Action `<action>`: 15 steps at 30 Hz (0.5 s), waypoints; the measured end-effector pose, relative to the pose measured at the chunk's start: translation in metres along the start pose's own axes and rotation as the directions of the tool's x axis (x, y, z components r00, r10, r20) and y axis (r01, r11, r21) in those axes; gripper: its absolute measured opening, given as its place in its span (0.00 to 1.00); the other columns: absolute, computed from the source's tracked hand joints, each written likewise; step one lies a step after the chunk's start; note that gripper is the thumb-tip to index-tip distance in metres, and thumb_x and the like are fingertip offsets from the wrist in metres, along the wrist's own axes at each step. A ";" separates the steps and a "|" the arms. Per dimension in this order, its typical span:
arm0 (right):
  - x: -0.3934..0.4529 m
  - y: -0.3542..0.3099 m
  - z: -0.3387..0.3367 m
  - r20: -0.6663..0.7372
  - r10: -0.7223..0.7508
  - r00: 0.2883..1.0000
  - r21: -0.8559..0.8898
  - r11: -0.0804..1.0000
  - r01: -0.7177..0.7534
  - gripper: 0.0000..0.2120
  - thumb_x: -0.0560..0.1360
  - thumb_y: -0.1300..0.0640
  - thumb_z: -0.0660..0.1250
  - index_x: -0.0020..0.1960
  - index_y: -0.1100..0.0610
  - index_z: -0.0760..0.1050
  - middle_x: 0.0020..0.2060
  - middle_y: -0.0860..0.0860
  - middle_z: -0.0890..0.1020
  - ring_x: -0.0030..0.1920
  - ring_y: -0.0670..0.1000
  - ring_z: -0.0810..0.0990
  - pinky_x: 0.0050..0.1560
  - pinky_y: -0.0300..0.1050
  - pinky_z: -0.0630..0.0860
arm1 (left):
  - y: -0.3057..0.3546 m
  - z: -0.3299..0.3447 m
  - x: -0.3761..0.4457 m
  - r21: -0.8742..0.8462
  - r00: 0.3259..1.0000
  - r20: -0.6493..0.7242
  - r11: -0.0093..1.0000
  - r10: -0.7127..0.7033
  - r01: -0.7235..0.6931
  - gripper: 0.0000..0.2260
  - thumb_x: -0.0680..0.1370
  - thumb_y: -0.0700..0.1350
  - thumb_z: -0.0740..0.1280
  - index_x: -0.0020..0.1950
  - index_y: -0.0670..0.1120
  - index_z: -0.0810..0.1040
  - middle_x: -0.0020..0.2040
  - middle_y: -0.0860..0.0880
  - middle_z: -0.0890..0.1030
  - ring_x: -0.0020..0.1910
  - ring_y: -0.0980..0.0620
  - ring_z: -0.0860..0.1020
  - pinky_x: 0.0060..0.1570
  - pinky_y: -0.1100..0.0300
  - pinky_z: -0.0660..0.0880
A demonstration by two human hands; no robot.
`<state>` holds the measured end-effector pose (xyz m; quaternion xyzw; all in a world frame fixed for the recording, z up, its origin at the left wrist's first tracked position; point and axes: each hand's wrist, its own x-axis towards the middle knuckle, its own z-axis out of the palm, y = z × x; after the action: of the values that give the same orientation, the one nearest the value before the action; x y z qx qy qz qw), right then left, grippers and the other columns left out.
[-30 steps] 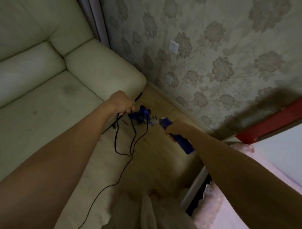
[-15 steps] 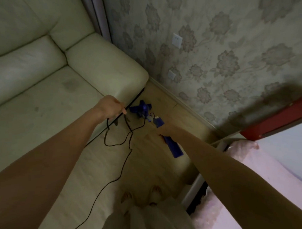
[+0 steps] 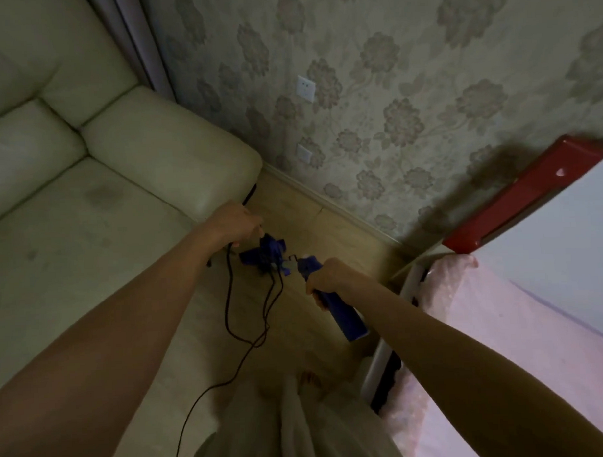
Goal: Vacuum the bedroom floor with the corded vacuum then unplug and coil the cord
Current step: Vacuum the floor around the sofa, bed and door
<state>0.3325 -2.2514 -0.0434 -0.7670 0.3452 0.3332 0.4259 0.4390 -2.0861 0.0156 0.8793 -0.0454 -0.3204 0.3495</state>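
Beside the cream sofa (image 3: 103, 173), the left hand (image 3: 233, 222) is pinching the black cord (image 3: 229, 299); the right hand (image 3: 327, 277) is gripping the blue vacuum handle (image 3: 344, 314), fingers curled round it.

Single head-worn wide-angle view, looking steeply down and forward past both forearms, floor (image 3: 328, 248) near wall corner.

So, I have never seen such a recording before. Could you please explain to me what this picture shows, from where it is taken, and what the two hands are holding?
There is no machine: a person wears a camera on the head, looking down at their own arms. The left hand grips the black cord, which hangs in loops and trails over the wooden floor. The right hand holds the blue handle of the vacuum, whose blue front part points toward the pale sofa. A pink-covered bed stands on the right, and the flowered wall has a white socket.
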 end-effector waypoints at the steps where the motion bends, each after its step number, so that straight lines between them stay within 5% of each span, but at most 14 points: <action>1: 0.004 -0.003 0.007 0.006 0.001 1.000 0.034 0.999 -0.001 0.07 0.75 0.66 0.66 0.39 0.63 0.72 0.29 0.57 0.78 0.27 0.52 0.76 0.30 0.43 0.76 | -0.006 0.000 -0.002 0.011 1.000 0.008 1.000 -0.013 0.013 0.11 0.80 0.45 0.63 0.45 0.40 0.81 0.27 0.46 0.71 0.27 0.51 0.69 0.31 0.61 0.67; 6: 0.032 -0.012 0.020 0.018 0.009 1.000 0.147 0.989 -0.011 0.05 0.75 0.66 0.67 0.48 0.64 0.71 0.33 0.57 0.79 0.30 0.52 0.79 0.39 0.47 0.80 | -0.031 -0.004 -0.007 0.011 0.998 0.016 0.999 -0.053 0.053 0.13 0.81 0.45 0.61 0.46 0.39 0.82 0.28 0.47 0.72 0.28 0.52 0.69 0.31 0.62 0.67; 11: 0.064 -0.018 0.038 0.099 0.056 0.993 0.312 0.946 -0.084 0.17 0.75 0.58 0.70 0.60 0.62 0.72 0.39 0.55 0.80 0.31 0.50 0.79 0.25 0.39 0.75 | -0.059 -0.006 -0.007 -0.034 0.997 0.010 0.997 -0.075 0.075 0.14 0.81 0.46 0.61 0.46 0.40 0.83 0.31 0.49 0.75 0.31 0.56 0.71 0.31 0.67 0.67; 15: 0.080 -0.038 0.041 0.155 0.048 0.987 0.337 0.936 -0.099 0.09 0.77 0.54 0.68 0.45 0.60 0.73 0.36 0.54 0.80 0.29 0.49 0.77 0.28 0.39 0.75 | -0.076 -0.012 -0.006 -0.048 0.995 -0.012 0.994 -0.098 0.098 0.13 0.80 0.46 0.62 0.45 0.41 0.83 0.33 0.49 0.76 0.31 0.57 0.72 0.31 0.67 0.67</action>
<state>0.3983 -2.2197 -0.1089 -0.6412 0.3948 0.3381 0.5645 0.4303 -2.0204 -0.0240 0.8742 0.0077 -0.3319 0.3543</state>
